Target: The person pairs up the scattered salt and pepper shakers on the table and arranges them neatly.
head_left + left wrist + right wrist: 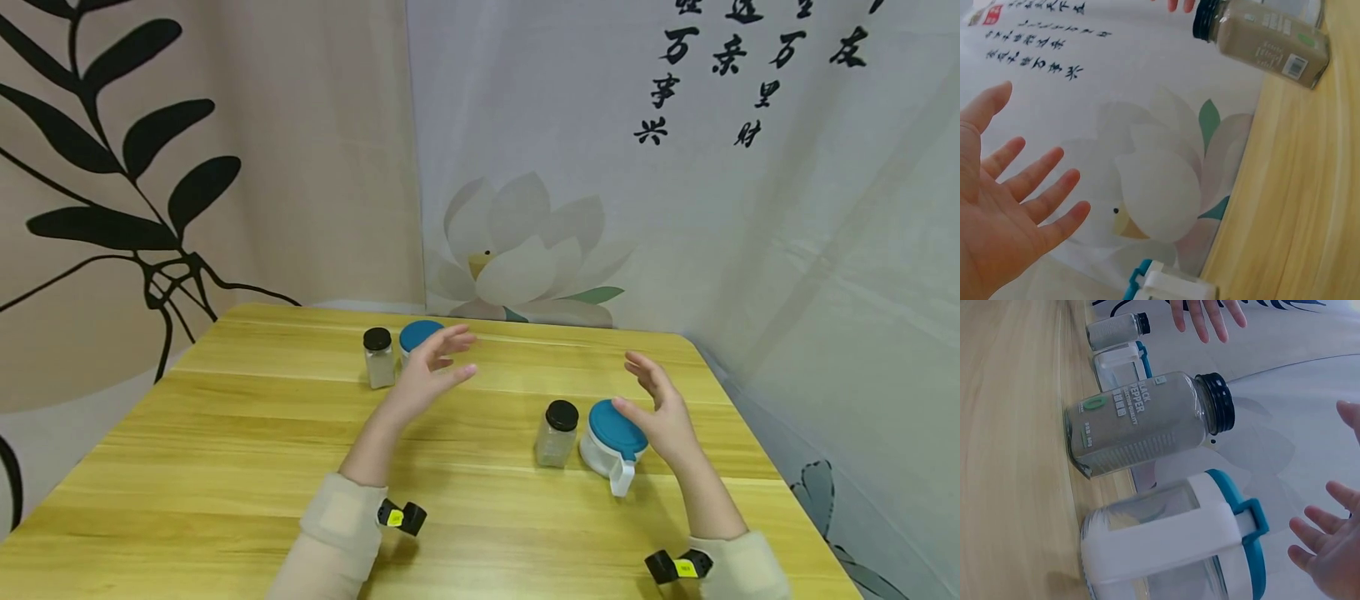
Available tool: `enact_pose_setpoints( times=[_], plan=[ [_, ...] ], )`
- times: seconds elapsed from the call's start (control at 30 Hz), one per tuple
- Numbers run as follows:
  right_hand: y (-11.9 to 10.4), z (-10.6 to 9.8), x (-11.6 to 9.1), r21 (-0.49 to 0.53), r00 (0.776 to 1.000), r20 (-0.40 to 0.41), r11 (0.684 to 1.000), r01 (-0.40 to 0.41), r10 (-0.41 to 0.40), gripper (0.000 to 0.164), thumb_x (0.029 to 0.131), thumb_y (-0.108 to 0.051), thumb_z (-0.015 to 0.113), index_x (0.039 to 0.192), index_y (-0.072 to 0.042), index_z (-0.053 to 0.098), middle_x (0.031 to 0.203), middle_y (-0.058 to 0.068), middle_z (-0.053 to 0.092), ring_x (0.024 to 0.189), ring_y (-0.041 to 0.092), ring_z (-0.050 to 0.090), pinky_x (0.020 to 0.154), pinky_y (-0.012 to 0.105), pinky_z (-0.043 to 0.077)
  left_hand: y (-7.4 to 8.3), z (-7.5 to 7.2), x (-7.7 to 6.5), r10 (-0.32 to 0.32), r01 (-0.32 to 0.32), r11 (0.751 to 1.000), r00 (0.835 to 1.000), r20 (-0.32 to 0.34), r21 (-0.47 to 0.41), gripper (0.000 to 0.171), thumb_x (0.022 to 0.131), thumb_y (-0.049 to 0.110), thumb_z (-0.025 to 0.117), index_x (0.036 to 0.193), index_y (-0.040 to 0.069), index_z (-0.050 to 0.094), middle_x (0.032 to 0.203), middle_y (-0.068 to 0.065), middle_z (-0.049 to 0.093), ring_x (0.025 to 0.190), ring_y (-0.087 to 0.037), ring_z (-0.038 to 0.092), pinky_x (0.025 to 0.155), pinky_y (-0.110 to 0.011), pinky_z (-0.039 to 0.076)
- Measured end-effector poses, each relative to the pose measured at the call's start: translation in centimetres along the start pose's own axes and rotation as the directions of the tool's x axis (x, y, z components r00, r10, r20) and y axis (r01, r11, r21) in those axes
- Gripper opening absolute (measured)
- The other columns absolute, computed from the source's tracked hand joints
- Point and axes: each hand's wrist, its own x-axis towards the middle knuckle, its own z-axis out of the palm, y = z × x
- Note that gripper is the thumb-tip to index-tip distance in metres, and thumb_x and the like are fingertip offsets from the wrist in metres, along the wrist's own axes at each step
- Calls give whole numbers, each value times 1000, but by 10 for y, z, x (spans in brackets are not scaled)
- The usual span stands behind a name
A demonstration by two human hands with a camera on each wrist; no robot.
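My left hand (431, 375) is held over the table's far side with fingers spread and nothing in them. In the head view it partly covers a blue-lidded container (420, 333); beside that stands a black-capped glass bottle (380, 367). On the right, my right hand (666, 417), its fingers loosely curved and holding nothing, hovers by a second blue-lidded container (617, 429) with a white handle (622, 477). Its thumb overlaps the lid's edge in that view. Just left of this container stands a black pepper bottle (1141, 422) filled with greyish powder, upright under its black cap.
The wooden table (225, 467) reaches back to a hanging cloth (750, 233) printed with a lotus and black characters. A beige cloth (322, 167) with dark leaves hangs at the left. Both wrists wear small black cameras (402, 517).
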Motion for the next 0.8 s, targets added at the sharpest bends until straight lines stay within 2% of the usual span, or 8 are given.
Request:
enact_pose_setpoints(
  times=[0.23, 0.4, 0.5, 0.63, 0.8],
  plan=[
    [-2, 4, 1, 14, 1000, 13, 1000, -11, 11, 67, 88, -3, 68, 146, -5, 35, 146, 17, 37, 134, 39, 31, 105, 62, 20, 4, -11, -2, 14, -14, 1000, 1000, -25, -10, 55, 91, 16, 67, 141, 11, 44, 135, -13, 53, 124, -25, 46, 101, -53, 33],
    [-4, 6, 1, 13, 1000, 13, 1000, 0, 0, 66, 88, -3, 68, 146, -7, 35, 146, 14, 37, 133, 37, 33, 107, 58, 20, 3, -16, -2, 2, -2, 1000, 999, -33, -2, 55, 93, 16, 66, 142, 12, 43, 136, -11, 52, 125, -26, 44, 102, -54, 32],
    [-5, 7, 1, 14, 1000, 18, 1000, -1, 1, 67, 88, -2, 67, 146, -6, 34, 147, 15, 37, 133, 39, 32, 106, 60, 21, 2, -19, -2, -7, 6, 1000, 999, -45, -4, 56, 92, 16, 66, 143, 13, 43, 135, -8, 52, 125, -27, 44, 103, -53, 31],
    [-8, 9, 2, 14, 1000, 24, 1000, -12, 12, 68, 88, -2, 67, 147, -6, 33, 146, 17, 37, 134, 41, 29, 102, 66, 20, 3, -22, -4, 0, 1, 1000, 997, -76, 17, 57, 91, 17, 67, 143, 14, 43, 135, -7, 52, 125, -25, 45, 104, -50, 32],
    [-13, 11, 3, 15, 1000, 20, 1000, -14, 13, 68, 88, -2, 67, 147, -8, 34, 146, 16, 37, 135, 40, 29, 103, 66, 20, 5, -27, -5, 16, -13, 999, 994, -111, 33, 56, 90, 16, 69, 141, 14, 46, 133, -7, 54, 124, -26, 46, 102, -52, 34]
  ],
)
